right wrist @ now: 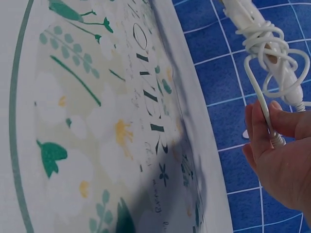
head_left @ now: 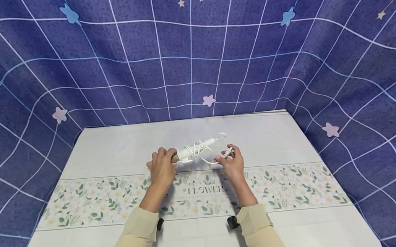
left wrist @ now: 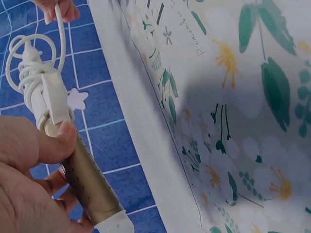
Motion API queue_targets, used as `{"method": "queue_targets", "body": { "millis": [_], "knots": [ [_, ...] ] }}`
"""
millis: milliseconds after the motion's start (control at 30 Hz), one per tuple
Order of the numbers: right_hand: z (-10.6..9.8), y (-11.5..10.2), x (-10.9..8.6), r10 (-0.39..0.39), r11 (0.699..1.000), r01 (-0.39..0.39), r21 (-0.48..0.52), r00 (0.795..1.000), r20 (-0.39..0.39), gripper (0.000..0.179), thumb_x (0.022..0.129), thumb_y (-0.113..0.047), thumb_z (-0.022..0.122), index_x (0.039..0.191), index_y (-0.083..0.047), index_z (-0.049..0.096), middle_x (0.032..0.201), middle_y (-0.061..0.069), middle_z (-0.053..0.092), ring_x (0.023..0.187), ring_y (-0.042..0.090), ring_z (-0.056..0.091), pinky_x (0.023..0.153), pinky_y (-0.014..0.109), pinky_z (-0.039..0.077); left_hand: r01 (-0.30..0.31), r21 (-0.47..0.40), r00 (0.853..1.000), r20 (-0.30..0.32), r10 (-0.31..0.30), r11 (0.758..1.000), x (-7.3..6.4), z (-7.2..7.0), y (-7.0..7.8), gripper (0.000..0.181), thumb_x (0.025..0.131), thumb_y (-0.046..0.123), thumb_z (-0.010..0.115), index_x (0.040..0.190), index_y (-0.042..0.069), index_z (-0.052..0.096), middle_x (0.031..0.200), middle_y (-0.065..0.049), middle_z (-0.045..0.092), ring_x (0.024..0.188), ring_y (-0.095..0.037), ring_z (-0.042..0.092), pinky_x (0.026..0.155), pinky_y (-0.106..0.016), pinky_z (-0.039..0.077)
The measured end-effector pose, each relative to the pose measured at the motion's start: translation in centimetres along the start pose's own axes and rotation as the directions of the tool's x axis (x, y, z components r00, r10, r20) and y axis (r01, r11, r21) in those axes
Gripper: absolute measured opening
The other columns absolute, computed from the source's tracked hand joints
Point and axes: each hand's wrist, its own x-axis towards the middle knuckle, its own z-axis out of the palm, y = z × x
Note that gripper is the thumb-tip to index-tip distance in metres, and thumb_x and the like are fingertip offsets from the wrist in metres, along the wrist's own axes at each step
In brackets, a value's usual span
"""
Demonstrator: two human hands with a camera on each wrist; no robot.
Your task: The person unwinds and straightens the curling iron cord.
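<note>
A curling iron with a white handle and a gold barrel is held up over the table, tilted. Its white cord is wound in loose loops around the handle. My left hand grips the barrel, the thumb lying near the white clamp lever. A white cap shows at the barrel's tip. To the right, my right hand holds the cord's end near the white plug. In the right wrist view the cord runs between thumb and fingers, and the plug is hidden.
A white table lies below, crossed by a floral printed band with the word FLOWER. Blue curtain cloth with grid lines and stars stands around its back and sides. A dark wrist device sits under the right sleeve.
</note>
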Motion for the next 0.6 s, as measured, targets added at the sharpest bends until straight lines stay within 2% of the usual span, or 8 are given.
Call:
{"method": "queue_targets", "body": {
  "millis": [200, 400, 533, 600],
  "knots": [
    [-0.4, 0.2, 0.3, 0.0, 1.0, -0.001, -0.029, 0.999, -0.036, 0.065, 0.082, 0.004, 0.071, 0.138, -0.004, 0.039, 0.109, 0.023, 0.054, 0.074, 0.016, 0.067, 0.074, 0.029, 0.056, -0.023, -0.005, 1.0, 0.016, 0.023, 1.0, -0.3, -0.1, -0.2, 0.045, 0.078, 0.005, 0.075, 0.12, 0.016, 0.064, 0.102, -0.006, 0.053, 0.097, -0.027, 0.045, 0.084, -0.052, 0.032],
    [-1.0, 0.3, 0.8, 0.02, 0.998, -0.017, 0.054, 0.997, -0.069, 0.065, 0.083, 0.008, 0.068, 0.138, -0.002, 0.036, 0.102, 0.019, 0.054, 0.074, 0.017, 0.068, 0.077, 0.03, 0.056, -0.063, 0.009, 0.998, 0.014, 0.063, 0.998, -0.7, -0.3, -0.7, 0.046, 0.077, 0.004, 0.076, 0.12, 0.017, 0.064, 0.103, -0.007, 0.053, 0.096, -0.027, 0.045, 0.085, -0.051, 0.033],
    [-1.3, 0.1, 1.3, 0.014, 0.993, 0.0, 0.12, 0.993, -0.115, 0.062, 0.082, 0.013, 0.066, 0.136, -0.001, 0.036, 0.098, 0.016, 0.053, 0.071, 0.016, 0.069, 0.078, 0.031, 0.056, -0.087, 0.018, 0.996, 0.022, 0.087, 0.996, -1.0, -0.3, -1.1, 0.046, 0.077, 0.003, 0.076, 0.12, 0.017, 0.064, 0.103, -0.006, 0.053, 0.096, -0.027, 0.045, 0.087, -0.052, 0.033],
    [-1.6, 0.0, 1.6, 0.007, 0.994, 0.009, 0.111, 0.99, -0.143, 0.061, 0.083, 0.013, 0.064, 0.136, -0.001, 0.037, 0.099, 0.017, 0.054, 0.072, 0.014, 0.068, 0.077, 0.03, 0.056, -0.1, 0.026, 0.995, 0.028, 0.1, 0.995, -1.1, -0.4, -1.2, 0.046, 0.077, 0.002, 0.076, 0.119, 0.018, 0.064, 0.103, -0.005, 0.053, 0.096, -0.026, 0.044, 0.088, -0.052, 0.032]
  ]
}}
